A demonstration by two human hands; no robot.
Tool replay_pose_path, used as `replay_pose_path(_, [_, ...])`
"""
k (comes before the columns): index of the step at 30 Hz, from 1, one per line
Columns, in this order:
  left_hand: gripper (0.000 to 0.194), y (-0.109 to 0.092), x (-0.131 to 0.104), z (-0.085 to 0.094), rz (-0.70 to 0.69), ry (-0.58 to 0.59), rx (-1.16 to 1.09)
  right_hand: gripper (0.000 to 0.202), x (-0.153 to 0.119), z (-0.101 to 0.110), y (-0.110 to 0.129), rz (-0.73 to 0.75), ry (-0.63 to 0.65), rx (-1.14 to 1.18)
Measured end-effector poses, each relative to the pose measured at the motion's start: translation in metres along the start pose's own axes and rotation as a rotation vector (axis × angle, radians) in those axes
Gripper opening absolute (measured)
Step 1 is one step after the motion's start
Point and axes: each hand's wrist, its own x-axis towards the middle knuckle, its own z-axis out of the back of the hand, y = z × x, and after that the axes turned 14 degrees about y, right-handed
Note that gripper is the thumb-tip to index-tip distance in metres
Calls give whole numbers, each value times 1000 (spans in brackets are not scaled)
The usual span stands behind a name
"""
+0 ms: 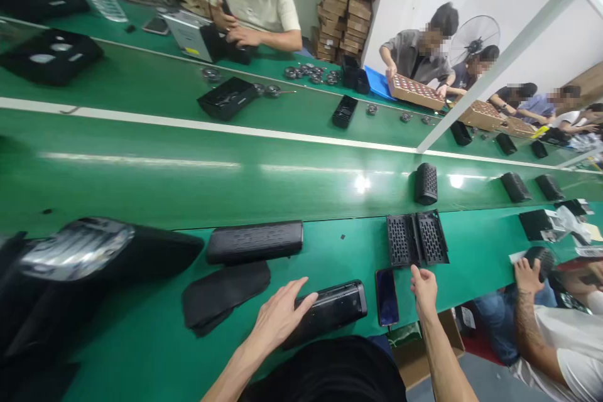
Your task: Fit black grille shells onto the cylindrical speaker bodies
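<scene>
My left hand [282, 313] lies over the left end of a glossy black elongated casing [334, 309], its fingers apart and stretched out. My right hand [425, 290] is curled near the lower edge of a pair of black perforated grilles [418, 239]. Its fingertips are pinched together; whether anything small is between them cannot be made out. A phone [387, 298] with a dark screen lies between the casing and my right hand. Beyond my left hand are a folded black cloth [226, 295] and another black elongated casing [254, 242] with slotted marks.
A green conveyor belt [188, 182] runs beyond my bench, carrying a perforated black part [426, 183]. A large black object [94, 276] with a clear plastic-looking section stands at left. A co-worker [541, 320] sits at right. Others work across the line; a white post [499, 56] slants at right.
</scene>
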Motion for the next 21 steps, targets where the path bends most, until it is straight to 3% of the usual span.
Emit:
replay_pose_path(3, [66, 8, -3, 4, 26, -50, -184, 53, -6, -21, -13, -191, 86, 182])
replay_pose_path(7, [60, 20, -1, 2, 19, -111, -371, 30, 6, -46, -6, -401, 299, 400])
replay_pose_path(12, [41, 39, -3, 5, 90, -306, -391, 24, 9, -57, 13, -440, 468, 559])
replay_pose_path(17, [32, 59, -7, 24, 453, -454, -226, 22, -13, -58, 23, -427, 631, 478])
replay_pose_path(21, [32, 66, 6, 34, 558, -463, -167, 27, -1, -80, 29, -430, 739, 212])
